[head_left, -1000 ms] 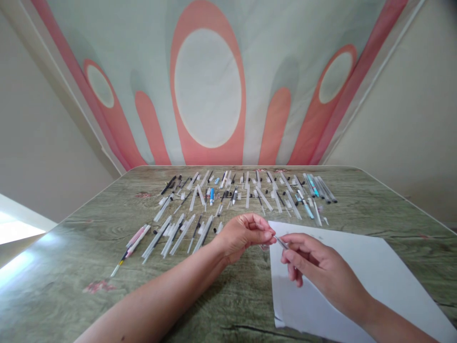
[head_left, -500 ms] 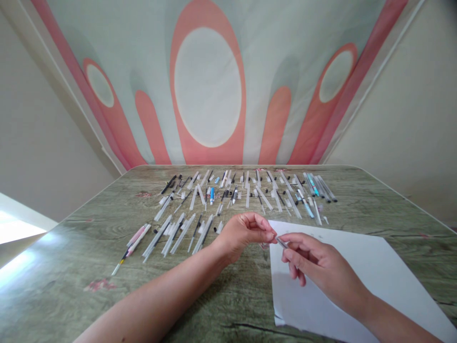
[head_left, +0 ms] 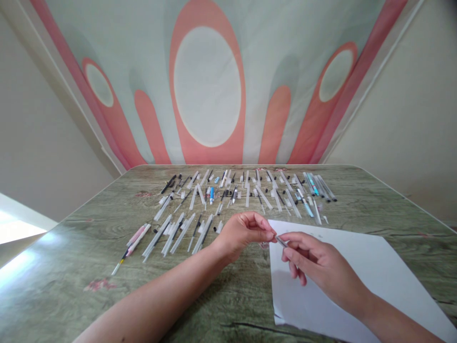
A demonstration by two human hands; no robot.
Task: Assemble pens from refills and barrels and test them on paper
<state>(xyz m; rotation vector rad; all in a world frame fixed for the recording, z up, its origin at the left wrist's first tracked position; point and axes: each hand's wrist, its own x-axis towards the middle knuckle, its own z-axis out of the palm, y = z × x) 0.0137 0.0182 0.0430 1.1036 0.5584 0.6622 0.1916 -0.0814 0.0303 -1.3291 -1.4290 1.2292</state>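
Observation:
Above the near left corner of a white sheet of paper (head_left: 342, 267), a short length of a slim greyish pen (head_left: 281, 241) shows between my hands. Thumb and fingertips of my left hand (head_left: 246, 233) pinch its far end. My right hand (head_left: 314, 259) is closed round the other end with thumb and forefinger, its lower fingers curled loosely beneath. Most of the pen is hidden by the fingers, so I cannot tell whether it is whole. Left of my left hand lie clear pen barrels (head_left: 203, 233) with dark refills beside them.
Rows of pen barrels, refills and caps (head_left: 247, 195) spread across the wood-patterned table (head_left: 171, 295). A blue pen part (head_left: 212, 195) lies among them. Several whole-looking pens (head_left: 323, 188) sit at the far right, pink pen parts (head_left: 138, 239) at the left. A patterned cloth (head_left: 207, 85) hangs behind.

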